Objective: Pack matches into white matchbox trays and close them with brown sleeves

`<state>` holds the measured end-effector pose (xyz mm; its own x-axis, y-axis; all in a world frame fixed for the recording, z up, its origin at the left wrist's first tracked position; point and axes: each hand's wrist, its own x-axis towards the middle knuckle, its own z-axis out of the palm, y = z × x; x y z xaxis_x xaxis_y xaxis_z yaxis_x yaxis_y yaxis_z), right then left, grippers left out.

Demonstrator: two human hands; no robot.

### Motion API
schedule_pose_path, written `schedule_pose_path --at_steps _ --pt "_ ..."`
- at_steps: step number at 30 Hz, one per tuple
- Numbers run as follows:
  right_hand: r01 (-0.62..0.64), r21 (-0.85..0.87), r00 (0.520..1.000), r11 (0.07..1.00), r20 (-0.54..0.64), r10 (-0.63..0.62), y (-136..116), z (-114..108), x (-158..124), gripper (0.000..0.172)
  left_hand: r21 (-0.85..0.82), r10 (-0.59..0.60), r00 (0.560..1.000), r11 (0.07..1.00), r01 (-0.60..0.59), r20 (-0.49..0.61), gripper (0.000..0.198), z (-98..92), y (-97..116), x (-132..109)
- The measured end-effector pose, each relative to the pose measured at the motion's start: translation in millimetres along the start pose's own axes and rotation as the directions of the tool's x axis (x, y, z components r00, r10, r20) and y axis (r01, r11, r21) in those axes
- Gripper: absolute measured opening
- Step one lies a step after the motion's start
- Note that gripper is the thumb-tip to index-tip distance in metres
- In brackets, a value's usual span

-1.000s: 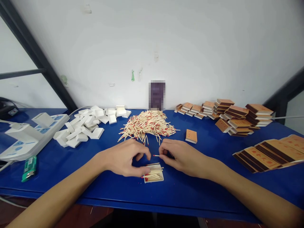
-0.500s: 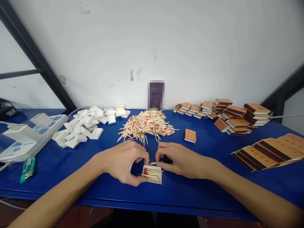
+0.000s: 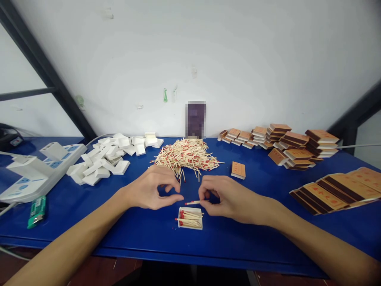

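Note:
A white matchbox tray (image 3: 180,226) lies near the table's front edge, with several red-tipped matches (image 3: 190,218) in it; a few stick out past its ends. Between the thumb and fingers of my right hand (image 3: 218,196) is a match (image 3: 193,203), its red head pointing left, just above the tray's far side. My left hand (image 3: 157,188) is up and left of the tray, thumb and fingers apart, holding nothing. Behind both hands spreads a big heap of loose matches (image 3: 187,157).
Empty white trays (image 3: 104,159) are piled at left, beside a power strip (image 3: 56,169) and a green packet (image 3: 37,211). One matchbox (image 3: 238,170) lies right of the heap. Stacked matchboxes (image 3: 294,145) and flat-lying matchbox sleeves (image 3: 336,192) fill the right side.
My left hand has let go of the tray's left side and moved up and away toward the match heap. My right hand keeps the match and has shifted slightly.

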<state>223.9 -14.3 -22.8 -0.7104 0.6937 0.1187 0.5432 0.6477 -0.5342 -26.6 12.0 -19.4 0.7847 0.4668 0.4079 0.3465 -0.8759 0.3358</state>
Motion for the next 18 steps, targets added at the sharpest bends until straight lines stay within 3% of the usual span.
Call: schedule_pose_path --at_steps 2,4,9,15,18 --pt "-0.005 0.039 1.000 0.999 0.011 0.005 -8.1 4.5 -0.8 0.007 0.008 -0.022 0.999 1.000 0.022 0.025 0.018 -1.2 2.2 0.9" --pt "-0.049 0.042 0.999 0.998 -0.014 0.050 -13.9 9.7 -1.6 0.007 -0.030 -0.080 0.989 0.996 0.084 0.122 0.016 -2.4 3.3 2.1" --pt "-0.101 0.050 0.994 0.994 -0.036 0.103 -16.4 14.7 -2.4 0.005 -0.195 -0.166 0.909 0.947 0.255 0.383 0.029 0.3 -1.0 2.7" --pt "-0.091 0.038 0.996 0.995 0.007 0.091 -13.6 3.8 -3.3 0.010 -0.260 -0.172 0.880 0.915 0.310 0.443 0.035 2.8 -5.5 0.3" --pt "-0.068 0.088 0.995 0.994 0.083 0.061 -8.1 -1.8 -4.1 0.011 -0.274 -0.183 0.865 0.900 0.338 0.467 0.039 1.1 -4.8 0.9"
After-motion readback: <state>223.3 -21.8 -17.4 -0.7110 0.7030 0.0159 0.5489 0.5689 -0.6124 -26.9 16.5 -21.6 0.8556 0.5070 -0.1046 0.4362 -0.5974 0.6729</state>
